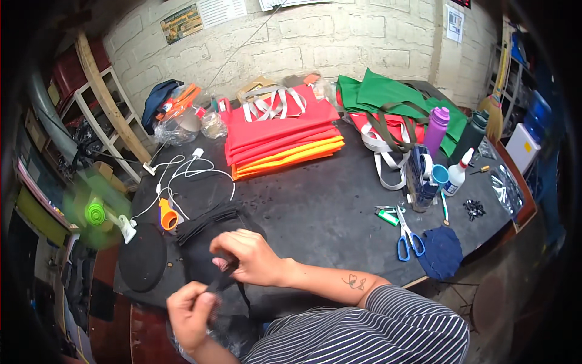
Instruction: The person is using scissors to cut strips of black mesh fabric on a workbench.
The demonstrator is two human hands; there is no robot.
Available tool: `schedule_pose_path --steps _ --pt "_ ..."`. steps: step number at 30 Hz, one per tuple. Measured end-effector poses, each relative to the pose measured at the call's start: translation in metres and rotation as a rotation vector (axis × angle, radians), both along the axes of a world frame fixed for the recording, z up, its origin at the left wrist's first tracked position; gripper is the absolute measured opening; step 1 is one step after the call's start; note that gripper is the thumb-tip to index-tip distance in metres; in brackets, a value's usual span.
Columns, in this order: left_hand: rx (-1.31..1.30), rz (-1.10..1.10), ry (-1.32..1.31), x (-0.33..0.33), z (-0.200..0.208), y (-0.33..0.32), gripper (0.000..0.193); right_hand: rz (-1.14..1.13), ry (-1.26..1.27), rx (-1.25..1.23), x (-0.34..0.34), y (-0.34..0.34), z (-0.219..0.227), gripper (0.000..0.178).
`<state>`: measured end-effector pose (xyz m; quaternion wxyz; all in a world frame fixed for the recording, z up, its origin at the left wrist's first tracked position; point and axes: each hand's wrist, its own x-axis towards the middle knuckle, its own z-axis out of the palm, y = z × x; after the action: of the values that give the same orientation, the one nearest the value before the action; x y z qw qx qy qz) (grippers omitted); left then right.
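Observation:
My left hand [191, 312] and my right hand [248, 258] both pinch a black fabric strap [219, 285] stretched between them, near the front left of the dark table [315, 212]. The strap comes from a pile of black fabric pieces [209, 233] lying just beyond my right hand. My right forearm crosses in from the lower right, above my striped sleeve.
A stack of red and orange bags [282, 136] and green bags [388, 97] lie at the back. Blue-handled scissors [407, 239], a blue fabric piece [442, 252], a glue bottle [458, 173], a purple bottle [436, 130], white cables [182, 173] and an orange cone [168, 216] sit around.

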<state>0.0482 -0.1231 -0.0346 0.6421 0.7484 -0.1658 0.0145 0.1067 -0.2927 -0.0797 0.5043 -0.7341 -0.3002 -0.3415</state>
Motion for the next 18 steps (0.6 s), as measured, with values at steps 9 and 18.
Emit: schedule_pose_path --steps 9,18 --pt "-0.897 -0.239 -0.396 -0.033 -0.014 0.16 0.029 -0.027 0.581 -0.016 -0.002 -0.028 -0.084 0.03" --pt "0.177 0.483 -0.268 -0.004 -0.022 0.065 0.064 0.035 0.202 0.023 0.0 -0.001 0.035 0.028"
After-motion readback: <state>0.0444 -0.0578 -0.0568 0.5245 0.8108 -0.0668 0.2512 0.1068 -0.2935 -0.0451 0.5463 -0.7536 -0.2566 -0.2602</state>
